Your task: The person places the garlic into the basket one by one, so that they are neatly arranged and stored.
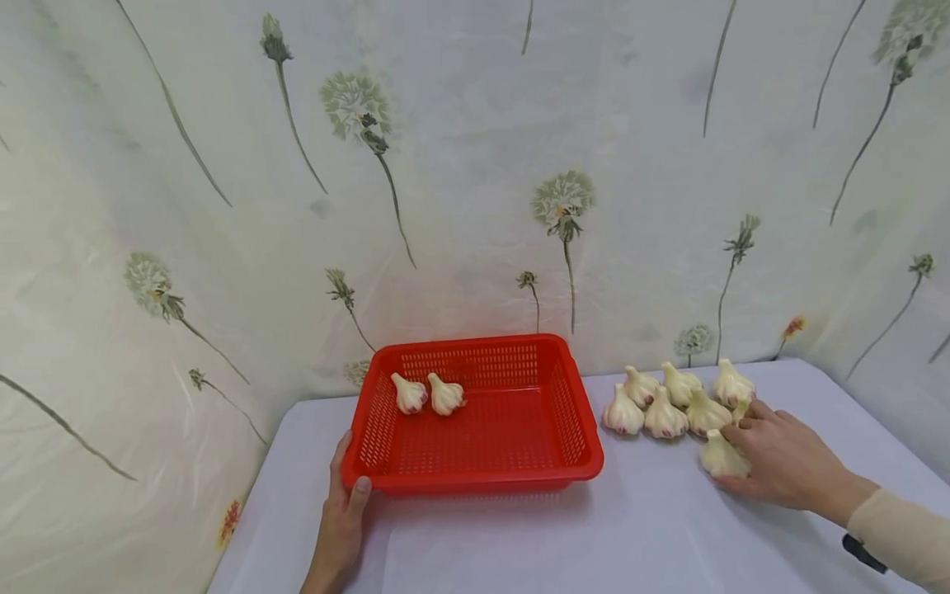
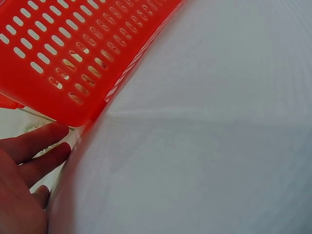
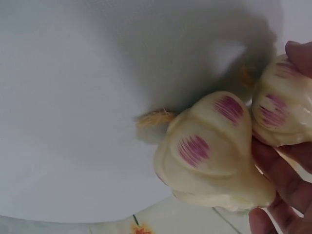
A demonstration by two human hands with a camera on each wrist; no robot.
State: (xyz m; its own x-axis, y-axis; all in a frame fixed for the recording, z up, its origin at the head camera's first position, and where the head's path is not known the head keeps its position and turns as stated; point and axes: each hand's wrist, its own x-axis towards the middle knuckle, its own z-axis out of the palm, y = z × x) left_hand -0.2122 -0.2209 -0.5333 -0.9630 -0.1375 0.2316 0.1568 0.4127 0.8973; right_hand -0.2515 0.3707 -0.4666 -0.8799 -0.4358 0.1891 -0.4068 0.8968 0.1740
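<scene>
A red plastic basket (image 1: 475, 478) with slotted walls stands on the table, two garlic bulbs (image 1: 446, 396) lying inside toward its left. My left hand (image 1: 343, 516) holds the basket's near left corner, thumb at the front rim and fingers along the left side. In the left wrist view, fingertips (image 2: 58, 131) reach up to the basket's lower corner. Over at the right, my right hand (image 1: 790, 458) grips a garlic bulb (image 3: 278, 109) between thumb and fingers. Another bulb (image 3: 209, 151), purple-streaked, sits against those fingers.
Several more garlic bulbs (image 1: 665, 415) are clustered between the basket and my right hand. Behind the table (image 1: 631, 528), which has a pale cover, hangs a dandelion-patterned cloth (image 1: 460, 165). A dark band (image 1: 863, 553) shows at my right wrist.
</scene>
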